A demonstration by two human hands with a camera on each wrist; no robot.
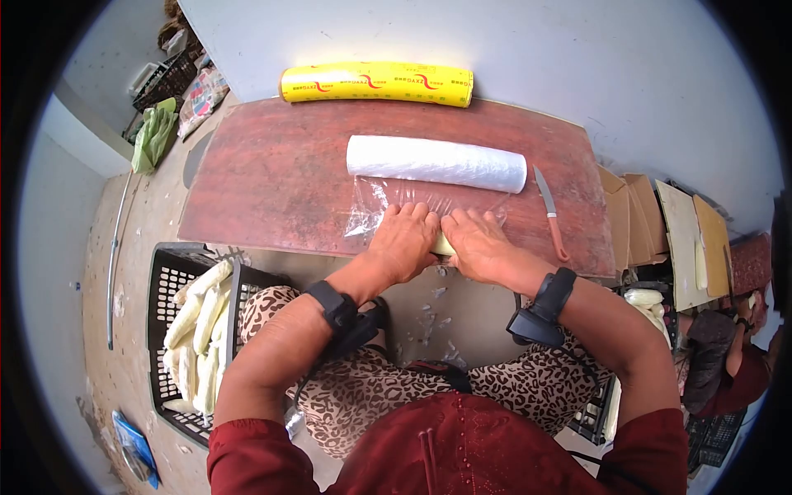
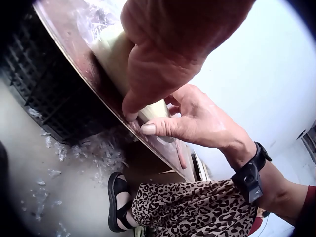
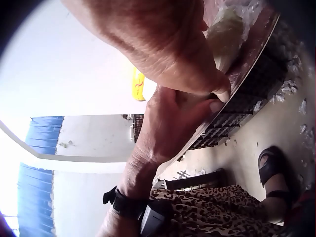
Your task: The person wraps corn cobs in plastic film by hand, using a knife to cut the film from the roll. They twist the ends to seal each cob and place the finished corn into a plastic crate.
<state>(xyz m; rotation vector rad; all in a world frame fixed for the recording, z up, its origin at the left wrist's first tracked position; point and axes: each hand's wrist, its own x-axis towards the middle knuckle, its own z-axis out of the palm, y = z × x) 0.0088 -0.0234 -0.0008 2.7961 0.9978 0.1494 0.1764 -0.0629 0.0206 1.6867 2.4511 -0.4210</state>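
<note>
Two hands work side by side at the near edge of the wooden board [image 1: 272,173]; beyond their fingertips lies the white film roll [image 1: 436,162], its clear sheet [image 1: 388,202] drawn out under them; a knife [image 1: 550,214] rests off to the right; the left hand [image 1: 404,239] and right hand [image 1: 483,247] both curl round a pale peeled piece [image 2: 118,54], pressing it onto the sheet; likely the wrapping step; next calls for rolling it forward, film kept taut.
</note>
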